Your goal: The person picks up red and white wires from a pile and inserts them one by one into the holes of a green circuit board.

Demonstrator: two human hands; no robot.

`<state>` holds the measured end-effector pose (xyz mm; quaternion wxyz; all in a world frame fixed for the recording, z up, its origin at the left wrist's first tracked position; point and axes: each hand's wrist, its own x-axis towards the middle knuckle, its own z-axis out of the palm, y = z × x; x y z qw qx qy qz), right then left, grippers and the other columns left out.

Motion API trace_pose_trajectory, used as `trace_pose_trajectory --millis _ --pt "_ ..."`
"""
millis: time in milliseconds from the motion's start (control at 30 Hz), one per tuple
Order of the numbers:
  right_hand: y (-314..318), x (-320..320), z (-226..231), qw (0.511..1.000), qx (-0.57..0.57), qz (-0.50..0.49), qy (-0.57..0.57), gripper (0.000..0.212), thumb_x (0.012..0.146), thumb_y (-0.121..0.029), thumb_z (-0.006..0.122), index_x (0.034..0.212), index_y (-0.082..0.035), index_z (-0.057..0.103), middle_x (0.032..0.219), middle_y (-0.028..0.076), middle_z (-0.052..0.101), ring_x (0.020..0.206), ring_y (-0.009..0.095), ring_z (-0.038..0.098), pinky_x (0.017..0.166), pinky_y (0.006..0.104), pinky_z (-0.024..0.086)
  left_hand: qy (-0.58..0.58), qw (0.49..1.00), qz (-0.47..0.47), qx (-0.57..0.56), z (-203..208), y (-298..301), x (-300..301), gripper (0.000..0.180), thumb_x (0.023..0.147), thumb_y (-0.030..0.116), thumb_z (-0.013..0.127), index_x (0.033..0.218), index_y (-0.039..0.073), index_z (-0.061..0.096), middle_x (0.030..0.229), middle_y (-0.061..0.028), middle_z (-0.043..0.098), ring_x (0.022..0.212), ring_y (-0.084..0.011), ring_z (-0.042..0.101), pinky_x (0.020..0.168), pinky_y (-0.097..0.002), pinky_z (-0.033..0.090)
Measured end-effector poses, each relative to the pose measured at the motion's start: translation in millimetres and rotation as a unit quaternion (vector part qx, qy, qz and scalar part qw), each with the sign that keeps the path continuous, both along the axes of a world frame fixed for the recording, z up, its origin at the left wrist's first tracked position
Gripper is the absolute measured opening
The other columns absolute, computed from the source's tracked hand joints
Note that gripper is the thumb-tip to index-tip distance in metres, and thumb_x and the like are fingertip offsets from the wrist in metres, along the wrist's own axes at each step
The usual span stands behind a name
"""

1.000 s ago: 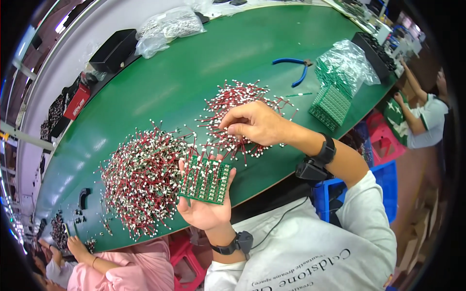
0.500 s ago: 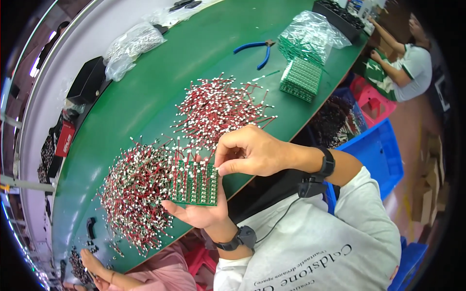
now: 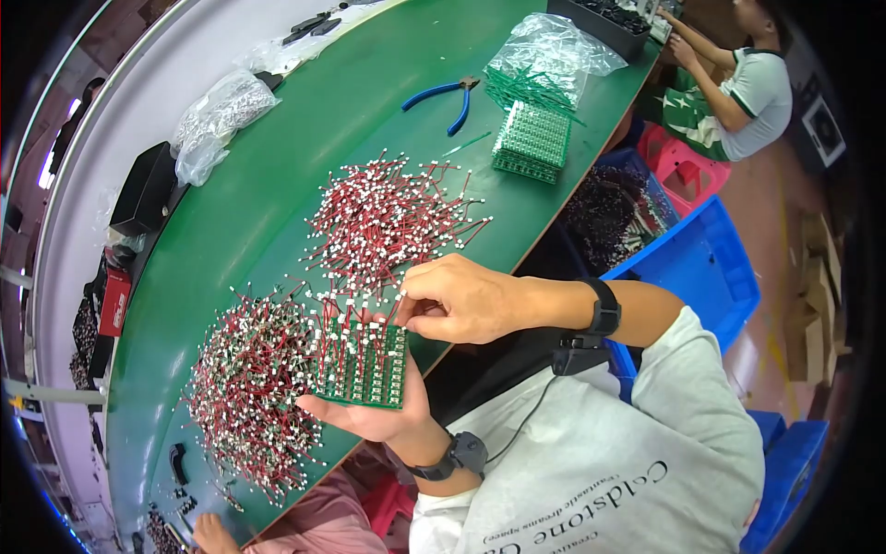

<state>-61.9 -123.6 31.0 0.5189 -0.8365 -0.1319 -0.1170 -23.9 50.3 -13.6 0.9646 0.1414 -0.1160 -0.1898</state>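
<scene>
While I am looking on, a red box (image 3: pixel 114 303) is standing at the far left of the frame, and a black box (image 3: pixel 143 192) is sitting above it, with a clear bag (image 3: pixel 221 120) lying just beyond at the upper left. At the lower left, a co-worker's hand (image 3: pixel 214 534) is resting near the table's edge. A big heap (image 3: pixel 254 397) of red wires with white ends is spreading left of centre.

Right of it, near the centre, the left hand (image 3: pixel 399 417) is lying palm up, half open, thumb stretched leftward, and is holding a green board (image 3: pixel 369 369); red wires are standing along its upper part. A second heap (image 3: pixel 388 217) is lying above the board. The pliers (image 3: pixel 452 97) are resting at the upper centre, handles spread.

The right hand (image 3: pixel 461 300) is curling, thumb and forefinger nearly meeting at the board's upper right corner; a wire is showing at the tips, but whether they are gripping it I cannot tell. Farther right, a stack (image 3: pixel 531 143) of boards is standing beside clear plastic (image 3: pixel 563 55), and a blue bin (image 3: pixel 697 268) is sitting below.
</scene>
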Motion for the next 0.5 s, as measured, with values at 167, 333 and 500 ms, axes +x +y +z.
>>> trace_pose_trajectory --millis 167,333,500 --pt "-1.2 -1.5 2.1 1.0 -0.003 -0.013 0.008 0.011 0.079 -0.006 0.065 0.087 0.001 0.067 0.076 0.014 0.063 0.066 0.025 0.064 0.061 0.0334 0.051 -0.021 0.998 0.052 0.023 4.1 -8.8 -3.0 0.088 0.089 0.063 0.047 0.147 -0.002 0.031 0.138 -0.0208 0.049 0.12 -0.034 0.053 0.108 -0.05 0.035" --pt "-7.0 -2.7 -3.9 0.999 0.003 -0.012 0.032 0.012 0.078 -0.006 0.065 0.086 0.002 0.067 0.074 0.015 0.063 0.067 0.027 0.065 0.061 0.0351 0.051 -0.045 0.999 0.002 -0.019 12.4 -20.1 -8.2 0.088 0.088 0.052 0.052 0.151 0.0 0.02 0.141 -0.0244 0.045 0.119 -0.033 0.053 0.103 -0.0453 0.038" --pt "-11.3 1.4 -15.7 0.999 0.011 -0.005 0.052 0.012 0.078 -0.006 0.064 0.085 0.003 0.066 0.073 0.016 0.063 0.067 0.029 0.065 0.062 0.0363 0.052 -0.055 0.998 0.017 -0.003 10.0 -27.1 -7.6 0.089 0.087 0.051 0.053 0.151 -0.001 0.02 0.141 -0.0247 0.044 0.121 -0.0321 0.051 0.101 -0.0454 0.039"
